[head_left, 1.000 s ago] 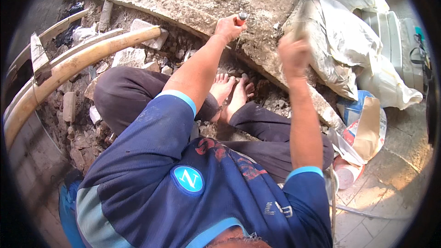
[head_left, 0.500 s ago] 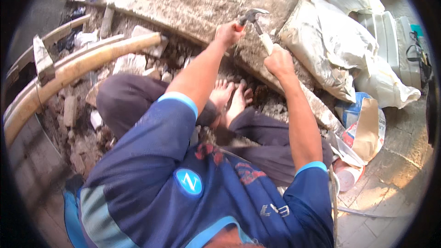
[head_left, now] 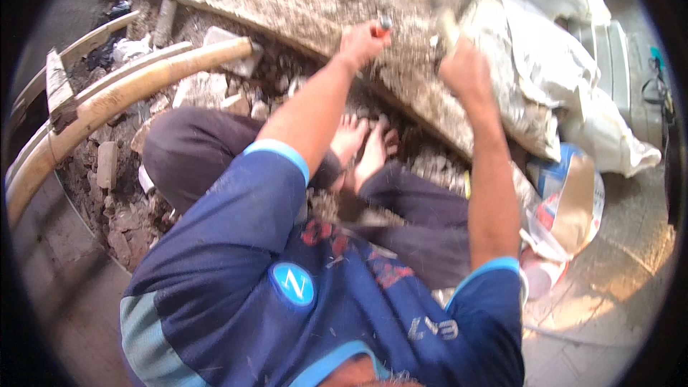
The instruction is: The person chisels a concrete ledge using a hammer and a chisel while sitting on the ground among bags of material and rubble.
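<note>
My left hand (head_left: pixel 362 46) is closed round an orange-handled chisel (head_left: pixel 385 26); its grey metal end cap sticks out past my fingers, and the blade is hidden. My right hand (head_left: pixel 466 70) grips the pale handle of a claw hammer (head_left: pixel 448 29). The hammer is smeared by motion, its dark head up and away from the chisel, over the rough ground. Below my left hand runs a long dusty plank or beam (head_left: pixel 287 39). My bare feet (head_left: pixel 362 143) rest on the rubble just nearer than it.
Broken bricks and rubble (head_left: pixel 118 201) lie to the left, beneath a curved wooden pole (head_left: pixel 158 89). White sacks (head_left: pixel 537 50) are piled at right, near a torn paper bag (head_left: pixel 573 201). A white tub (head_left: pixel 541 276) stands beside my right leg.
The hammer has swung up and away, to the right of the chisel, with my right hand. My left hand has shifted slightly up and right, still gripping the chisel.
</note>
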`<state>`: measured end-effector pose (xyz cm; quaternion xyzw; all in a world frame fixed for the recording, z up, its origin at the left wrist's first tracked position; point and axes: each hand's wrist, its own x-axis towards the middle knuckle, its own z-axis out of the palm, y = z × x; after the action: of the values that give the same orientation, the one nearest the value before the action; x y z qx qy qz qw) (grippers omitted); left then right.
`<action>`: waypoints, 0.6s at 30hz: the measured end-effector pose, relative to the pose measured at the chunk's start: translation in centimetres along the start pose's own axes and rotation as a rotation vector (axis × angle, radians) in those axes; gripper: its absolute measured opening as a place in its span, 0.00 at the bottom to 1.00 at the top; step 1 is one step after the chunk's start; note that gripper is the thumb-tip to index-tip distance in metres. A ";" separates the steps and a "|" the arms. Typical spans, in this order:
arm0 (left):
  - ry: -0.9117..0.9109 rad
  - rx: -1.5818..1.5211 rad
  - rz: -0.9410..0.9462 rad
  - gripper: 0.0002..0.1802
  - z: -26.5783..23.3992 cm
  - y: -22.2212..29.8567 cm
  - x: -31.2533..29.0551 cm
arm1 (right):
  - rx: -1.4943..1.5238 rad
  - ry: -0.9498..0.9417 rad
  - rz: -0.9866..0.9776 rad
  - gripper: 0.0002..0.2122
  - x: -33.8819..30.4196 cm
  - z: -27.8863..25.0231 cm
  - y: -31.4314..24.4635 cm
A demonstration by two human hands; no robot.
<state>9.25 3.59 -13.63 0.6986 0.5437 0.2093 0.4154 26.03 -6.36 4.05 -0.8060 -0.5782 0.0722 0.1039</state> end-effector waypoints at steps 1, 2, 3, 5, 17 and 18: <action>0.008 -0.005 -0.038 0.22 -1.6 0.7 0.1 | 0.111 0.111 -0.021 0.11 -0.3 -2.5 -2.3; 0.034 0.052 -0.030 0.22 -1.2 0.1 0.5 | 0.220 0.228 -0.046 0.11 -0.3 -3.9 -3.6; 0.018 0.064 -0.040 0.22 -0.7 -0.3 0.1 | 0.323 0.333 -0.059 0.11 -0.7 -4.7 -4.3; 0.004 0.087 -0.018 0.22 -0.4 0.7 0.9 | 0.457 0.436 0.002 0.12 -1.6 0.4 -2.2; -0.009 0.059 -0.017 0.22 -0.4 1.5 0.9 | 0.422 0.471 -0.024 0.09 -2.2 -0.7 -2.8; -0.053 -0.020 -0.006 0.22 0.7 2.6 1.2 | 0.220 0.417 -0.101 0.09 -2.5 5.0 2.1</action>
<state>11.64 4.28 -12.14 0.6982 0.5322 0.1948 0.4374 25.94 -8.95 -1.34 -0.7573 -0.5727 -0.0384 0.3116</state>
